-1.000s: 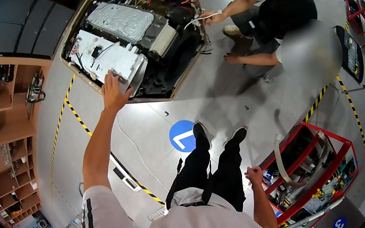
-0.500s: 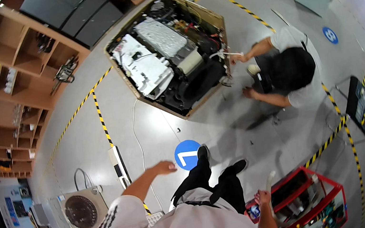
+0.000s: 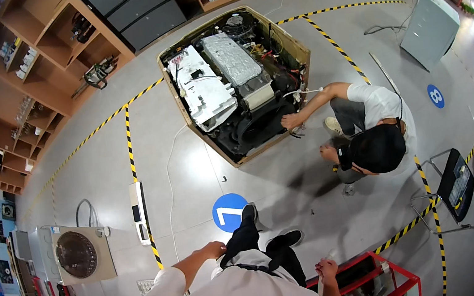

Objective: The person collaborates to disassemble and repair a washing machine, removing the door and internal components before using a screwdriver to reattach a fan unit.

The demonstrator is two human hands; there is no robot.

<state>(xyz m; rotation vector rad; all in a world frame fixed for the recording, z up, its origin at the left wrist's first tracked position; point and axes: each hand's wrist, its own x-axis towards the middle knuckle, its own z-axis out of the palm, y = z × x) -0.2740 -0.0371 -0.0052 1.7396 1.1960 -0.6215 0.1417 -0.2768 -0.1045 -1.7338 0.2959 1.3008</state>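
Observation:
My left hand point(image 3: 213, 250) hangs beside my left thigh, fingers curled in and nothing visible in them. At my right side, my right hand point(image 3: 327, 268) is closed around a pale, slender object point(image 3: 331, 254) whose kind is too small to make out. Just beyond that hand stands a red-framed tool case point(image 3: 388, 265) with clear sides. Ahead on the floor lies an opened appliance point(image 3: 233, 59) with its inner parts bare: a white moulded panel point(image 3: 200, 88), a silvery foil-covered block point(image 3: 231, 58) and wiring. A co-worker point(image 3: 380, 124) crouches at its right side, one hand at its lower edge.
A white cord point(image 3: 171, 196) trails across the floor from the appliance. A long white unit point(image 3: 139, 213) lies along striped floor tape, and an outdoor fan unit point(image 3: 84, 255) stands at left. Black chairs point(image 3: 457, 183) are at right; wooden shelves point(image 3: 40, 55) line the far left.
My view has shifted, and my left hand has drawn back toward my thigh. The co-worker's far hand has moved from the white tube to the appliance's lower edge.

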